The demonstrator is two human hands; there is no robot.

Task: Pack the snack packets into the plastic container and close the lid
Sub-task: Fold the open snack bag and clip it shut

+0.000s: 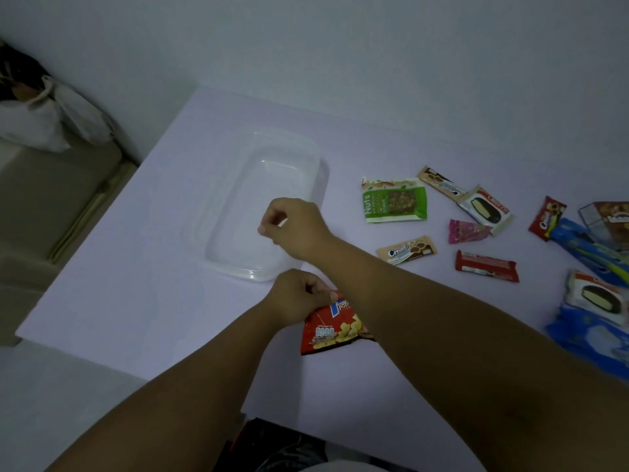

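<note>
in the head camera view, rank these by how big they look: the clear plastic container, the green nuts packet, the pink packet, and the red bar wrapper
1. clear plastic container, by far the largest.
2. green nuts packet.
3. red bar wrapper.
4. pink packet, though it and the red bar wrapper look close, so that order is unsure.

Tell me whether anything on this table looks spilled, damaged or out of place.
Nothing stands out. The clear plastic container sits flat and empty on the white table. The left hand pinches the red potato snack packet beside it. The other packets, such as the green nuts packet, lie loosely scattered but look intact.
</note>
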